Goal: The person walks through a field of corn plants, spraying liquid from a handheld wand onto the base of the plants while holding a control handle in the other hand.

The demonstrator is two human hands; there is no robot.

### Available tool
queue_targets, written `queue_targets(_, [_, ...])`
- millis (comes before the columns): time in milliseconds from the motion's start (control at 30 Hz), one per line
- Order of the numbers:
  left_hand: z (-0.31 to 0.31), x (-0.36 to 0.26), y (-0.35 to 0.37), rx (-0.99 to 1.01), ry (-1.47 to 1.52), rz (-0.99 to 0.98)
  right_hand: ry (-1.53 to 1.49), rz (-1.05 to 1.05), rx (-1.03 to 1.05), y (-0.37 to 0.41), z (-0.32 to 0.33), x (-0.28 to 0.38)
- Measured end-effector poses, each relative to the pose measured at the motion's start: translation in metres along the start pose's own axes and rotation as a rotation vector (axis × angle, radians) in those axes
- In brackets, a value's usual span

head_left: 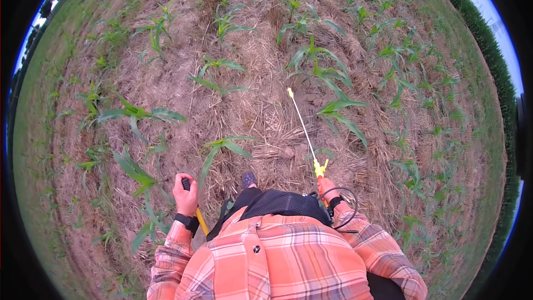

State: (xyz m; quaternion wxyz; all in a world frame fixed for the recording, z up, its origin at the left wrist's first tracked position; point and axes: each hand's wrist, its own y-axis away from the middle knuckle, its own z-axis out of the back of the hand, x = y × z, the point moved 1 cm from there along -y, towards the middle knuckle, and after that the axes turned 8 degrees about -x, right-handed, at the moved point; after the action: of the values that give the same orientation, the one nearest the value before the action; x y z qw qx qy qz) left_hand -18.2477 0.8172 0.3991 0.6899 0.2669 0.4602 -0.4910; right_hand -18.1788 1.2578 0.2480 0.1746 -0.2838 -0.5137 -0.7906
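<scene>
My left hand [185,200] is closed around the black grip [186,184] of a yellow pump lever [202,222], low at my left side. In my right hand [328,188] is the yellow handle of a sprayer wand [303,126]. The wand's thin white tube slants forward and a little left, ending in a yellow nozzle [290,93] above the straw-strewn soil. A yellow trigger valve [318,168] shows just ahead of my right fingers. Behind that hand, a black hose [355,205] loops by my wrist. Whether spray leaves the nozzle cannot be made out.
Young corn plants [222,143] grow in rows on both sides and ahead. One leafy plant [139,176] stands close to my left hand; another [333,108] is right of the wand. Dry straw [266,116] covers the soil. My shoe [249,179] shows below black mesh [288,203].
</scene>
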Motion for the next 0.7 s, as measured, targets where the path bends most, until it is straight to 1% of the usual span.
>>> queue_targets(33, [0.003,-0.002,-0.010,-0.022,0.032,0.064,0.067,0.059,0.019,0.000,-0.014,0.012])
queue_targets(67, [0.007,-0.003,-0.021,-0.024,0.036,0.063,0.134,0.118,0.036,0.001,-0.026,0.027])
queue_targets(100, [0.010,-0.004,-0.030,-0.015,0.030,0.076,0.246,0.122,0.068,0.009,-0.036,0.049])
queue_targets(133, [0.012,-0.005,-0.039,-0.008,0.024,0.087,0.249,0.128,0.064,0.003,-0.046,0.056])
queue_targets(200, [0.012,-0.002,-0.055,-0.017,-0.007,0.066,0.381,0.315,0.152,-0.003,-0.068,0.070])
queue_targets(233, [0.010,0.001,-0.060,-0.027,0.017,0.077,0.400,0.289,0.193,-0.006,-0.075,0.073])
queue_targets(267, [0.009,0.004,-0.063,-0.035,0.040,0.088,0.400,0.285,0.192,-0.001,-0.081,0.084])
queue_targets(333, [0.007,0.002,-0.074,-0.025,0.039,0.103,0.496,0.385,0.306,0.014,-0.090,0.119])
queue_targets(367, [0.006,0.002,-0.079,-0.022,0.037,0.116,0.550,0.341,0.370,0.013,-0.093,0.129])
queue_targets(400, [0.005,0.005,-0.084,-0.021,0.039,0.114,0.549,0.342,0.368,0.013,-0.097,0.140])
queue_targets(433, [0.004,0.012,-0.089,-0.017,0.024,0.060,0.558,0.333,0.409,0.013,-0.101,0.150])
queue_targets(467, [0.001,0.006,-0.097,-0.015,0.008,0.005,0.567,0.326,0.450,0.010,-0.105,0.158])
queue_targets(500, [-0.001,0.000,-0.100,-0.042,0.030,0.121,0.562,0.372,0.475,0.000,-0.110,0.157])
queue_targets(533, [-0.001,-0.009,-0.106,-0.046,0.031,0.117,0.561,0.378,0.475,-0.010,-0.114,0.158])
queue_targets(600, [-0.007,-0.023,-0.117,-0.065,0.045,0.207,0.568,0.513,0.463,-0.033,-0.122,0.158])
queue_targets(633, [-0.008,-0.016,-0.124,-0.082,0.016,0.162,0.561,0.528,0.470,-0.050,-0.128,0.155])
queue_targets(700, [-0.015,-0.017,-0.142,-0.115,0.000,0.105,0.573,0.532,0.457,-0.066,-0.127,0.177])
